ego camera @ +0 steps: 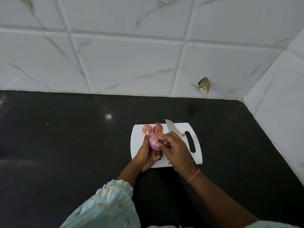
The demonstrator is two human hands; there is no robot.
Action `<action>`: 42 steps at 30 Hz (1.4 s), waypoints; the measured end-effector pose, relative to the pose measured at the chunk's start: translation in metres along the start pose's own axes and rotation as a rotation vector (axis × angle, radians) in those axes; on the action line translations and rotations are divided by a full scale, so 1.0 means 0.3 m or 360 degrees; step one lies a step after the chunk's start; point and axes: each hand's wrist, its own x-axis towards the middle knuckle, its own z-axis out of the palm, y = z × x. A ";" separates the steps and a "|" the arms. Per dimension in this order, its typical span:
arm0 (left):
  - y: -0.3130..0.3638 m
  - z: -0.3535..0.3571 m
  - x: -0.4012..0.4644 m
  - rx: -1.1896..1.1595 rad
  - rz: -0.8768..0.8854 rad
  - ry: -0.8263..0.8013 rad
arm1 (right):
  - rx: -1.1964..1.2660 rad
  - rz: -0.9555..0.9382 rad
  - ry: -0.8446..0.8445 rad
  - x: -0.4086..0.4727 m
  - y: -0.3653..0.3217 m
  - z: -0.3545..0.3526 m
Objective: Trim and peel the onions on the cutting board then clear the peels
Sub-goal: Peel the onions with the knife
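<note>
Your left hand curls around the onion, holding it just above the white cutting board; your right hand grips the knife while its fingertips pinch at the onion's top. The onion is glossy purple-pink, long axis pointing away from you. A second onion and loose peels lie behind on the board

Both forearms reach up from the bottom edge toward mid-frame, meeting just right of centre. The left hand is cupped palm-up, fingers curled round what it holds, thumb pointing up the frame. The right hand sits back-up just beside it, fingers bent, fingertips pinching at the left hand's load. A thread band circles the right wrist.
</note>
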 end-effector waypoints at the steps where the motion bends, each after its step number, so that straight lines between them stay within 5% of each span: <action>1: -0.002 0.001 0.003 -0.0011 -0.0004 0.0014 | -0.0008 -0.0004 0.0021 -0.004 0.002 0.004; 7: -0.011 -0.006 0.010 -0.0043 -0.0006 0.0063 | 0.0029 -0.0031 0.0062 -0.011 -0.008 0.001; 19: -0.016 -0.001 0.009 0.0092 -0.0010 0.0051 | -0.0271 0.0072 -0.0275 0.033 0.019 -0.035; 24: -0.019 -0.010 0.017 0.0061 0.0025 0.0043 | 0.0034 0.0179 -0.0099 0.015 0.028 -0.059; 36: -0.024 -0.008 0.017 0.0105 0.0062 -0.0040 | 0.0290 0.0168 -0.0402 -0.001 0.034 -0.042; 42: -0.019 0.001 0.017 0.0175 0.0015 -0.0030 | 0.0305 0.0155 -0.0340 -0.005 0.055 -0.040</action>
